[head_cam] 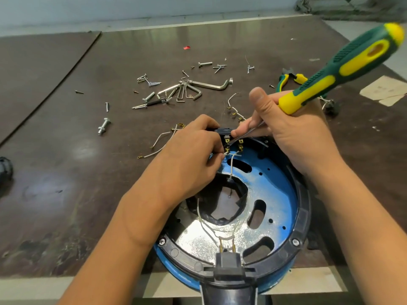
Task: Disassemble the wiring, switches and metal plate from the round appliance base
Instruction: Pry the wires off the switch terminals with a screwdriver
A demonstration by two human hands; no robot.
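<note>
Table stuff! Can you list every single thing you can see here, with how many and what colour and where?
round appliance base: one, blue with black rim, near edge of table
metal plate: one, shiny silver, inside the base
switch: one, black with brass terminals, at the base's far rim
plug socket: one, black, base's near rim
loose wires: several, white, table left of the switch
screwdriver: one, green and yellow, tip at the switch
hex keys: a bunch, silver, table middle
bolts and screws: many, silver, scattered
pliers: one, green and yellow, far right
table: one, dark brown
left hand: grip on the switch wire
right hand: grip on the screwdriver
</note>
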